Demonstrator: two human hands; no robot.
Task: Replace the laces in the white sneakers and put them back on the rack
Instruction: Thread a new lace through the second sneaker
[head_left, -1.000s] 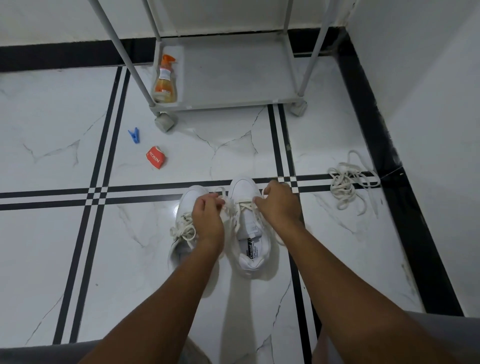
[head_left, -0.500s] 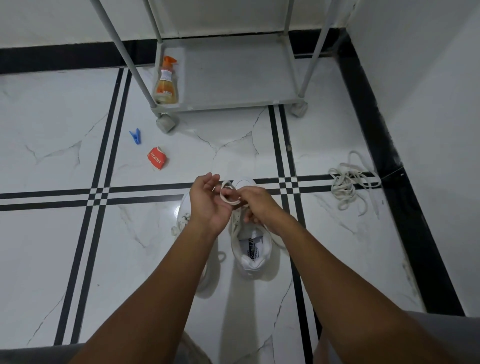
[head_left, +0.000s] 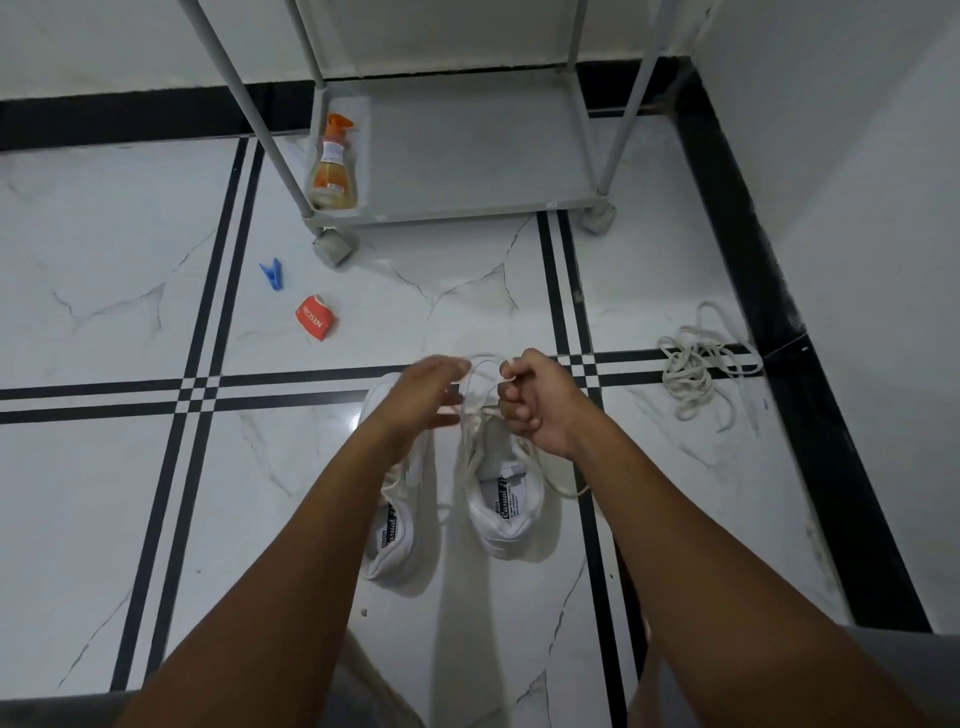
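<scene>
Two white sneakers stand side by side on the floor, toes pointing away from me. My left forearm hides part of the left sneaker (head_left: 395, 540). A cream lace (head_left: 480, 410) runs through the right sneaker (head_left: 506, 499). My right hand (head_left: 537, 402) is fisted above its tongue, pinching a loop of that lace. My left hand (head_left: 421, 395) is blurred; it hovers beside the loop with fingers reaching toward it, and its grip on the lace is unclear. The grey rack (head_left: 467, 156) stands farther ahead.
A tangled pile of old laces (head_left: 696, 374) lies to the right near the black border and white wall. An orange spray bottle (head_left: 332, 166) sits on the rack's bottom shelf. A blue clothespin (head_left: 272, 274) and a red sachet (head_left: 314, 318) lie on the floor at left.
Both hands lifted from the sneaker's eyelets, drawing the lace up into a loop. The right hand has closed into a fist on it, and the left hand is moving beside it.
</scene>
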